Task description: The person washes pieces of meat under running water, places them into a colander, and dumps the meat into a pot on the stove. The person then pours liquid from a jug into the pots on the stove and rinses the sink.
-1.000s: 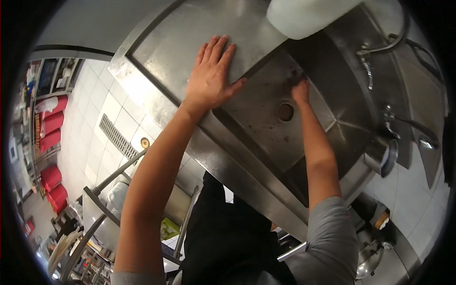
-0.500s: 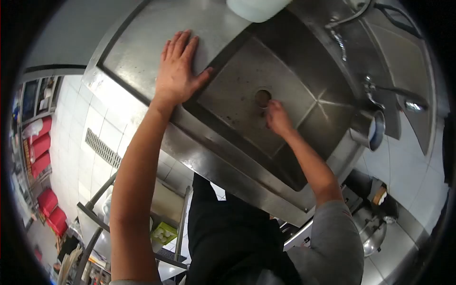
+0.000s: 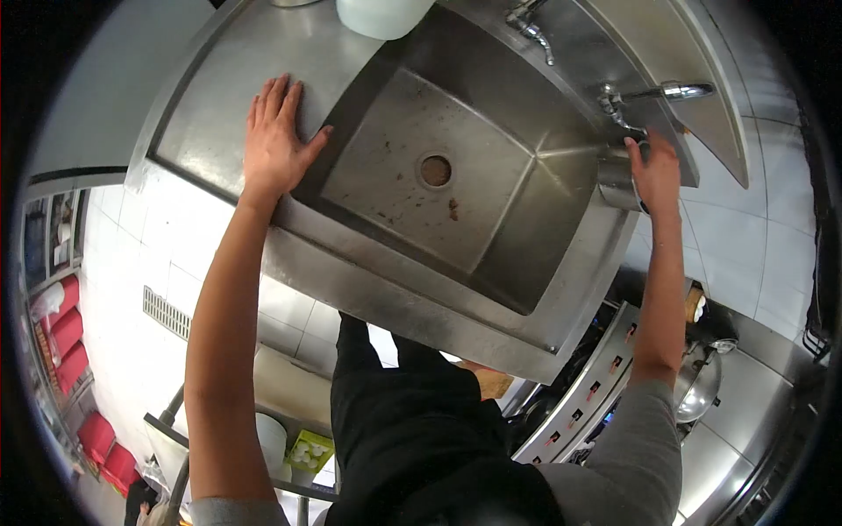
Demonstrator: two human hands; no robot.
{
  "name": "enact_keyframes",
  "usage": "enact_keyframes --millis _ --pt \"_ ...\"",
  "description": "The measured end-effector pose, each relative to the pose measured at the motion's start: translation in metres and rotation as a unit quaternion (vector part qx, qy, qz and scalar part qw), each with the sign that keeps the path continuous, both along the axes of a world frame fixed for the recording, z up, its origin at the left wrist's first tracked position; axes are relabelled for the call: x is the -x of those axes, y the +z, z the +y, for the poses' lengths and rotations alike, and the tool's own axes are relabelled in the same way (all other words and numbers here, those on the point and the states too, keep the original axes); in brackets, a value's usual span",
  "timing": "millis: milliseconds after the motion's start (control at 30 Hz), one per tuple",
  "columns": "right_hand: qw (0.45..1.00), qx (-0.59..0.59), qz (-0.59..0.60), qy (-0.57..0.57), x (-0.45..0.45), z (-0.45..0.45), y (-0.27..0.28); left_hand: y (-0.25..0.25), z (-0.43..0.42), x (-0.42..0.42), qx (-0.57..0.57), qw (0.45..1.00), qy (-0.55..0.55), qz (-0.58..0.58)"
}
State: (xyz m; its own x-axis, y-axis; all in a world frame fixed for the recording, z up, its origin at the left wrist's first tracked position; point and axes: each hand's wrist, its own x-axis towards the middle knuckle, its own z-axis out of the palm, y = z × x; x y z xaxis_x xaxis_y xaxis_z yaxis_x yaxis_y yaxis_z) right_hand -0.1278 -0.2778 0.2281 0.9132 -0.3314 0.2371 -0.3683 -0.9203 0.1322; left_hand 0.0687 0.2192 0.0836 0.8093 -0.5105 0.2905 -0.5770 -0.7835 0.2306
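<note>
My left hand (image 3: 279, 145) lies flat with fingers spread on the steel drainboard (image 3: 210, 114), its thumb near the edge of the sink basin (image 3: 368, 167). On the right, my right hand (image 3: 658, 175) is over a metal pot (image 3: 617, 182) on the sink's right ledge, just below a tap (image 3: 614, 105). Its thumb and fingers are apart; I cannot tell whether they touch the pot. Brown matter shows in the round drain (image 3: 435, 171), and dark scraps (image 3: 453, 210) lie on the basin floor.
A whitish container (image 3: 381, 17) stands at the basin's far edge. Another tap (image 3: 531, 31) is on the back wall side. A stove front with knobs (image 3: 583, 390) is at lower right. A green basket of eggs (image 3: 310, 451) sits on a cart at lower left.
My right hand has left the drain area inside the basin and moved right to the pot below the tap. My left hand stays flat on the drainboard. The view has shifted.
</note>
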Motion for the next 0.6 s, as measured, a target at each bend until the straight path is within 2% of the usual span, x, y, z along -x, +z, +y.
enact_keyframes --millis 67,100,200,233,267,333,400,500,600 --pt "0.986 -0.133 0.04 -0.089 0.001 0.018 0.012 -0.001 -0.001 0.0 -0.002 1.0 0.007 0.008" --pt "0.996 -0.078 -0.041 -0.019 0.007 0.02 0.005 -0.002 -0.002 0.0 0.003 1.0 0.005 0.008" --pt "0.968 -0.236 -0.079 0.026 0.014 0.033 -0.025 -0.002 -0.001 -0.001 0.021 1.0 0.007 0.002" --pt "0.923 -0.381 -0.059 -0.003 0.008 0.037 -0.036 -0.003 -0.001 -0.001 0.025 1.0 0.006 0.003" --pt "0.855 -0.515 -0.035 -0.035 -0.001 0.045 -0.048 -0.003 -0.001 -0.001 0.031 1.0 0.004 0.004" --pt "0.663 -0.742 0.014 -0.101 -0.021 0.063 -0.07 -0.004 -0.002 -0.001 0.033 0.999 0.005 -0.001" --pt "0.5 -0.849 -0.016 -0.169 -0.043 0.089 -0.094 -0.003 -0.001 0.001 0.039 0.999 0.004 0.0" --pt "0.356 -0.917 -0.045 -0.174 -0.078 0.096 -0.143 -0.005 -0.001 -0.001 0.038 0.999 -0.001 -0.006" --pt "0.099 -0.99 0.081 0.05 -0.102 0.083 -0.178 -0.007 -0.001 -0.002 0.037 0.999 -0.002 -0.006"
